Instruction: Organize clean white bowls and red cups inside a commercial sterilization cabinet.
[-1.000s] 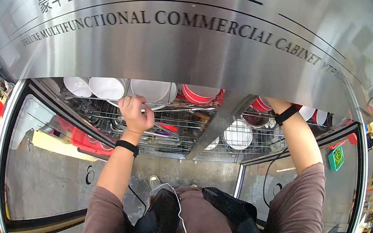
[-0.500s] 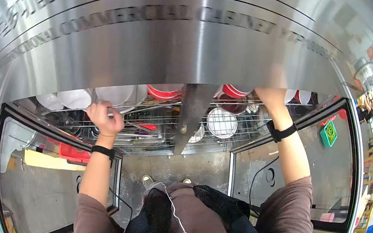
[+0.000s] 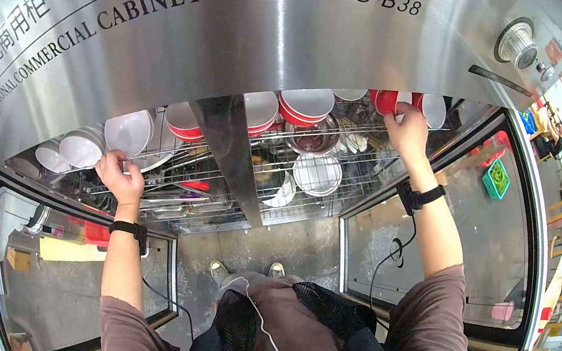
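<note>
My left hand (image 3: 120,178) is curled over the front edge of the upper wire rack (image 3: 223,143), with white bowls (image 3: 83,146) lying on their sides just behind it. At the right end of the same rack, my right hand (image 3: 408,131) has its thumb and fingers closed at the rim of a red bowl (image 3: 385,102); part of the fingers is hidden behind the bowl. Beside that bowl stands another bowl (image 3: 434,111), white inside. Stacked red-and-white bowls (image 3: 306,103) fill the rack's middle.
A steel cabinet panel (image 3: 259,32) overhangs the rack, and a steel post (image 3: 234,157) crosses it. Glass doors (image 3: 450,224) stand open either side. Below are a metal pot (image 3: 313,136), white plates (image 3: 318,174) and utensils. A green basket (image 3: 496,179) shows through the right door.
The view has shifted, showing more of the rack. My right hand, partly hidden by the panel before, now shows at the red bowl. My left hand stays at the rack edge.
</note>
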`<state>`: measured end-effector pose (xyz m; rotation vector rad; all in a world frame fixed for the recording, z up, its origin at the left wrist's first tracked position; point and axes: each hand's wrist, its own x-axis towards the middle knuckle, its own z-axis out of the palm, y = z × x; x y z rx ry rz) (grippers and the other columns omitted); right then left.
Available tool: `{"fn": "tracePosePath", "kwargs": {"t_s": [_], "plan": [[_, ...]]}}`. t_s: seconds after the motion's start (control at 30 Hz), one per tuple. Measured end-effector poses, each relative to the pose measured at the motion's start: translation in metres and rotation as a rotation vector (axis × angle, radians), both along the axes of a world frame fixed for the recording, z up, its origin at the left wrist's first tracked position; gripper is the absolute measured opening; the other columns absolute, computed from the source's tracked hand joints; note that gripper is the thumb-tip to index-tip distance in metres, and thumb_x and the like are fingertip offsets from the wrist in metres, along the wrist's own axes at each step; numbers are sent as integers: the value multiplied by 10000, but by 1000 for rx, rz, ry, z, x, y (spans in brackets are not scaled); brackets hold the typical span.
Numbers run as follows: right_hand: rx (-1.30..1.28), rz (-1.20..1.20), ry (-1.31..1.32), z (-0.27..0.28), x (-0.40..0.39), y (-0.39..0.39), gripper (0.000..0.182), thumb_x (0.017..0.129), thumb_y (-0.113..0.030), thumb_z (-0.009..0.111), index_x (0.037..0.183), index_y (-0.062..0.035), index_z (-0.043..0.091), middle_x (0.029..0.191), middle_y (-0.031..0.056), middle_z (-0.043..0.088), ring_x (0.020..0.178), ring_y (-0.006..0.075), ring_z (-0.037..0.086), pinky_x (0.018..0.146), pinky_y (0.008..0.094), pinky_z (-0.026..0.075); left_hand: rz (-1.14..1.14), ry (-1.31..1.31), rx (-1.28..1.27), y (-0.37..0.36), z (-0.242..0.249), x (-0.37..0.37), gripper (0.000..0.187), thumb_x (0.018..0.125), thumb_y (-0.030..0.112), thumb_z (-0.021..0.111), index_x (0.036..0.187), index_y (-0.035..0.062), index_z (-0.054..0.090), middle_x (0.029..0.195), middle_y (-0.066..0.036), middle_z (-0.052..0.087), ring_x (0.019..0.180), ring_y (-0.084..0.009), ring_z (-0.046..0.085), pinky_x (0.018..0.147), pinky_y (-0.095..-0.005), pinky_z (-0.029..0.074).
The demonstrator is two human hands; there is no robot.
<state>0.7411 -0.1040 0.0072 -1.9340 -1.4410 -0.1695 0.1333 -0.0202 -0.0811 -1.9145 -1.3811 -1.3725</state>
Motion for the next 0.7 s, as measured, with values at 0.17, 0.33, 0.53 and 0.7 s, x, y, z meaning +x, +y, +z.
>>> {"fn": "tracePosePath", "kwargs": {"t_s": [0.17, 0.33, 0.53, 0.7], "plan": [[184, 129, -68, 21, -20, -7, 217, 854, -176, 753, 1033, -59, 788, 1003, 187, 749, 954, 376, 713, 825, 453, 562, 5, 7, -16, -3, 4, 1, 182, 722, 87, 631, 896, 65, 582, 789, -96, 552, 757, -313, 514, 800, -435, 383], [176, 358, -186, 52, -61, 11, 234, 920, -215, 730, 1105, -77, 766, 1085, 183, 740, 957, 391, 705, 809, 466, 563, 34, -4, -8, 0, 1, 2, 187, 717, 103, 635, 890, 65, 577, 798, -95, 564, 763, -317, 518, 802, -439, 389], [109, 378, -386, 50, -99, 69, 259, 940, -234, 702, 1117, -46, 728, 1086, 218, 718, 1046, 429, 668, 908, 534, 520, -26, -4, 22, 0, 1, -1, 168, 726, 100, 621, 889, 75, 584, 798, -96, 553, 776, -319, 509, 803, -441, 381], [243, 447, -456, 25, -94, 112, 278, 941, -184, 674, 1149, -2, 691, 1106, 217, 704, 1045, 407, 661, 927, 519, 517, -76, -12, 24, -1, 5, -1, 167, 723, 90, 611, 887, 77, 581, 786, -91, 536, 770, -318, 497, 798, -443, 365]]}}
